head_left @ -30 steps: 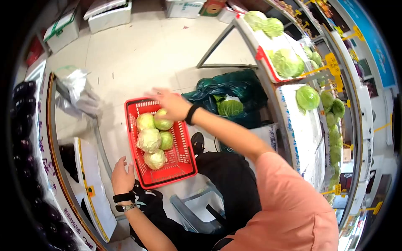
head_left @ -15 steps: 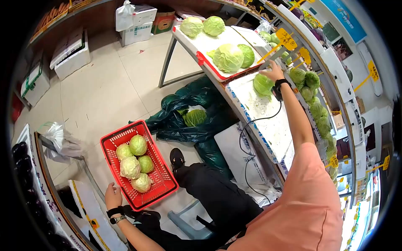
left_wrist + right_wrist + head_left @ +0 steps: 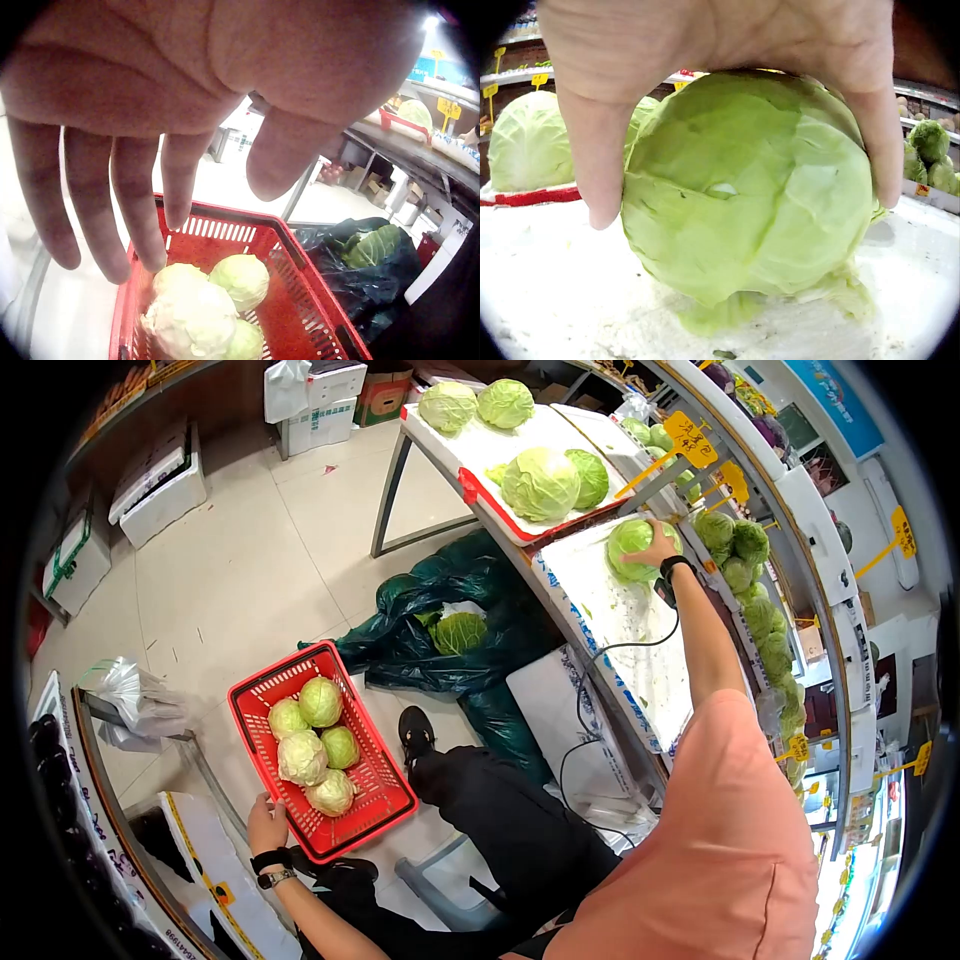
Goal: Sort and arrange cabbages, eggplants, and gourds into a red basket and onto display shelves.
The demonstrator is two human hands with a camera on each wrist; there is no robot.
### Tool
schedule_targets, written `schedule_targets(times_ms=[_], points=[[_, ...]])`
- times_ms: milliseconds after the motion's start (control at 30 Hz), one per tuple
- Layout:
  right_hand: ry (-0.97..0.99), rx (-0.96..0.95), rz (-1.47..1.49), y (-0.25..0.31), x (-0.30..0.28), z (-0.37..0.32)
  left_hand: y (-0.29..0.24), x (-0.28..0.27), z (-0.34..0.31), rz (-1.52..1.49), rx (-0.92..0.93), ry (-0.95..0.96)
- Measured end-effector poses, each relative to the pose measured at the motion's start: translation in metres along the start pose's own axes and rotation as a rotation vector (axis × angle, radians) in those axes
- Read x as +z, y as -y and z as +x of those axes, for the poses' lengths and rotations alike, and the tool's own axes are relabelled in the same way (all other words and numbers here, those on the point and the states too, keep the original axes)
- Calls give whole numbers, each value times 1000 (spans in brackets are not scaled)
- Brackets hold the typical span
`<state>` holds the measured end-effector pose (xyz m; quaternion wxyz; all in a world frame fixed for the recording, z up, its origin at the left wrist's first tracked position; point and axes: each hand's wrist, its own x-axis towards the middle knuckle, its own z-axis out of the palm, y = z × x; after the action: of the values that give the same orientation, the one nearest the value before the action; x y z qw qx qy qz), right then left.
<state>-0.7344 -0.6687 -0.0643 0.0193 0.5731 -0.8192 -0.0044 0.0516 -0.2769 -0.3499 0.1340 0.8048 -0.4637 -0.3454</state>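
Note:
My right hand (image 3: 656, 548) grips a round green cabbage (image 3: 750, 187) on the white foam board, with the thumb down one side and a finger down the other. A loose leaf (image 3: 720, 315) shows beneath it. Low at the left in the head view is a red plastic basket (image 3: 385, 800) with several pale green cabbages (image 3: 302, 757) in it. Beside the basket's left edge, my left hand (image 3: 267, 828) holds nothing. Its fingers (image 3: 135, 195) extend loosely, overlapping the basket's rim in the left wrist view.
More cabbages (image 3: 541, 483) sit on the red-edged stand above the foam board (image 3: 625, 650). A dark green plastic bag (image 3: 400, 660) with a leafy cabbage (image 3: 460, 633) lies on the floor below. A black cable (image 3: 575, 705) hangs over the board's edge. A grey stool (image 3: 445, 880) stands between the legs.
My right hand has gone from over the basket's cabbages to the stand at the right, and its fingers now surround the cabbage there. The left hand stays beside the basket.

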Motion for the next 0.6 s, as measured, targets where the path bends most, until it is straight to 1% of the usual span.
schedule_targets(times_ms=[67,200,233,267,333,367,400,433,467,533,567,600], points=[[30,49,-77,16,-5,-15,-1,-1,0,30,8,-18],[-113,35,24,21,-10,-41,-7,-5,-8,61,-20,7],[-206,-50,97,-4,4,-26,-3,-3,-7,78,-11,8],[-244,-123,129,-9,-2,-26,-1,-3,-8,94,-4,17],[-236,-151,441,-16,-20,-41,7,-1,-7,54,-10,17],[-199,-128,651,-15,-30,-53,13,-1,-6,37,-4,0],[-112,-126,881,-13,-42,-66,17,1,-5,18,2,-25],[-28,-104,1108,-8,-56,-81,9,-4,-8,28,-8,-24],[114,-97,1347,4,-70,-104,6,-4,-11,34,-1,-24],[512,-270,1685,3,-81,-120,5,-8,-14,54,14,-28],[549,-327,1716,9,-82,-130,8,-7,-12,54,17,-19],[589,-380,1747,28,-85,-149,7,-8,-13,74,19,-23]])
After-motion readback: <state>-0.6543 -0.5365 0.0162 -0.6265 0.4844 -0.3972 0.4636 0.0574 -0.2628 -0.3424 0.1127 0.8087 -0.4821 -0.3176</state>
